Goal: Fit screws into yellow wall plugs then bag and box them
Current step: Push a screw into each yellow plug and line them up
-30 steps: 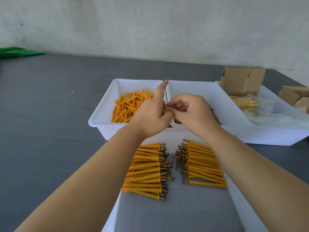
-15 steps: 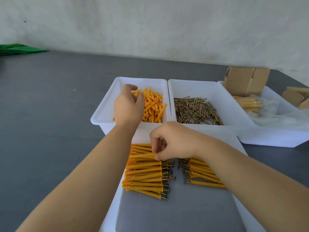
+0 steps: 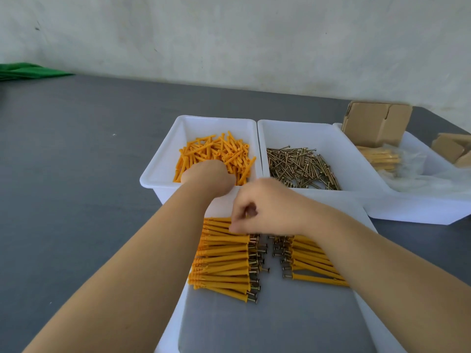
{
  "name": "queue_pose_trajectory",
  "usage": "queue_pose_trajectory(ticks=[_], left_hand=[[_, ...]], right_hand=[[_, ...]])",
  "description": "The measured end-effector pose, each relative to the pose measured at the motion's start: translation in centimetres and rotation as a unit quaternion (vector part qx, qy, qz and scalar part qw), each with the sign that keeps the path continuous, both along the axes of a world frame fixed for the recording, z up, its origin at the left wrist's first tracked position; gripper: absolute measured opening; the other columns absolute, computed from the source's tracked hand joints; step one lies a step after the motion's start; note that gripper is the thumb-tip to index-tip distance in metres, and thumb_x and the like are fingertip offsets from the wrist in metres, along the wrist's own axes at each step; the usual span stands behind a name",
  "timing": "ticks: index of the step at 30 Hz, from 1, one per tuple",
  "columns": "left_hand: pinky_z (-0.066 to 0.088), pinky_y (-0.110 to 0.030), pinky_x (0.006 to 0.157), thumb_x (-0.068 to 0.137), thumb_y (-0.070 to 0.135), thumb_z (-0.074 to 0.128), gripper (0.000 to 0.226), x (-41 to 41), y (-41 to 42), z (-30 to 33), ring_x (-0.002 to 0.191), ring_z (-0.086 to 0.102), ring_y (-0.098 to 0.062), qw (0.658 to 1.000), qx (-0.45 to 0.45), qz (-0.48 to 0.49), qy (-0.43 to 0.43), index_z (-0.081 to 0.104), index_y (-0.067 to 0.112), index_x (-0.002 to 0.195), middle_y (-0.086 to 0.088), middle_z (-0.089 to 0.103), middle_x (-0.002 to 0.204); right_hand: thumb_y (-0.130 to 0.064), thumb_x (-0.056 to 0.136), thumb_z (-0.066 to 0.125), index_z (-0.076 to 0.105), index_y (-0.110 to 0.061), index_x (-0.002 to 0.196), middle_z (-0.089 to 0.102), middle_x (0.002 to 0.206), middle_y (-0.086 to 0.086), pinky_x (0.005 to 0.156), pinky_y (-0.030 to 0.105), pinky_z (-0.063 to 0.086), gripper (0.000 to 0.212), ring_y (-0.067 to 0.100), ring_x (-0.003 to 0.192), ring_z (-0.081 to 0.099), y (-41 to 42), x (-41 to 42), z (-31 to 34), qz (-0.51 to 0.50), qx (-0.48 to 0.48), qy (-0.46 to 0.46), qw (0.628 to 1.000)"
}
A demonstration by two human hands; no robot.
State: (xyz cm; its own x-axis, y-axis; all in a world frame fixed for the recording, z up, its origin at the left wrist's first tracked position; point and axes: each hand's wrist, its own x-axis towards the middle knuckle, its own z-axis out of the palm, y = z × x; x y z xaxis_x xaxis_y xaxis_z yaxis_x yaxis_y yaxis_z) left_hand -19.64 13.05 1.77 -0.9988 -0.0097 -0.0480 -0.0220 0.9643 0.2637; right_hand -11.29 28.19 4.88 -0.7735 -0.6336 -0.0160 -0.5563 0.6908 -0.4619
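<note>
A dark grey table (image 3: 76,200) carries three white bins (image 3: 158,174) beyond the hands (image 3: 265,207), a white tray (image 3: 367,327) beneath them, and green cloth (image 3: 28,71) far left.

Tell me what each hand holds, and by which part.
Cannot be told for either. The left hand reaches into the loose plugs, fingers hidden. The right hand touches the finished row, its grip unclear.
</note>
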Motion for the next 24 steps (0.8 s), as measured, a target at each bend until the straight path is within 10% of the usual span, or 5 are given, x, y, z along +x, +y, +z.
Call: queue_pose_trajectory(ticks=[6, 11, 15, 20, 24], left_hand=[[0.018, -0.051, 0.119, 0.103, 0.044, 0.020, 0.058, -1.3, 0.5, -0.1, 0.147, 0.022, -0.033, 0.983, -0.048, -0.055, -0.166, 0.030, 0.013, 0.152, -0.011, 0.026, 0.160], [0.014, -0.046, 0.119, 0.105, 0.042, 0.019, 0.057, -0.8, 0.6, 0.3, 0.149, 0.018, -0.030, 0.981, -0.028, -0.071, -0.177, 0.027, 0.012, 0.154, -0.010, 0.022, 0.162], [0.016, -0.045, 0.119, 0.105, 0.044, 0.022, 0.058, -0.6, 0.5, 0.4, 0.148, 0.022, -0.031, 0.984, -0.022, -0.072, -0.160, 0.031, 0.010, 0.152, -0.010, 0.026, 0.160], [0.045, -0.043, 0.094, 0.098, 0.050, 0.038, 0.041, -0.8, 0.0, -0.1, 0.106, 0.057, -0.029, 0.992, 0.015, -0.055, -0.109, 0.062, 0.017, 0.099, -0.008, 0.064, 0.114], [0.044, -0.031, 0.060, 0.091, 0.047, 0.056, 0.036, -0.4, -0.1, -0.2, 0.065, 0.054, -0.019, 0.997, 0.061, -0.043, -0.013, 0.061, 0.018, 0.071, 0.001, 0.056, 0.068]], right_hand=[[-0.019, 0.091, 0.060, 0.070, -0.023, 0.077, 0.062, 0.082, -0.007, 0.067, 0.029, 0.042, 0.018, 0.015, 0.081, 0.059, 6.3, -4.8, 0.2, -0.291, 0.035, 0.217, 0.931], [-0.045, 0.102, 0.046, 0.064, -0.012, 0.125, 0.054, 0.141, 0.011, 0.100, 0.037, 0.040, 0.044, 0.030, 0.125, 0.051, 9.0, -7.7, -1.7, -0.344, 0.185, -0.090, 0.916], [-0.037, 0.106, 0.036, 0.063, -0.023, 0.115, 0.054, 0.139, 0.006, 0.091, 0.031, 0.033, 0.032, 0.018, 0.107, 0.047, 8.7, -7.7, -1.2, -0.277, 0.216, -0.155, 0.923], [-0.035, 0.106, 0.033, 0.065, -0.019, 0.115, 0.057, 0.133, 0.005, 0.098, 0.035, 0.040, 0.036, 0.021, 0.111, 0.053, 8.8, -7.9, -1.2, -0.256, 0.224, -0.159, 0.927], [-0.033, 0.104, 0.038, 0.069, -0.011, 0.112, 0.061, 0.125, 0.007, 0.097, 0.037, 0.043, 0.038, 0.022, 0.109, 0.057, 8.9, -7.8, -1.1, -0.264, 0.188, -0.158, 0.933]])
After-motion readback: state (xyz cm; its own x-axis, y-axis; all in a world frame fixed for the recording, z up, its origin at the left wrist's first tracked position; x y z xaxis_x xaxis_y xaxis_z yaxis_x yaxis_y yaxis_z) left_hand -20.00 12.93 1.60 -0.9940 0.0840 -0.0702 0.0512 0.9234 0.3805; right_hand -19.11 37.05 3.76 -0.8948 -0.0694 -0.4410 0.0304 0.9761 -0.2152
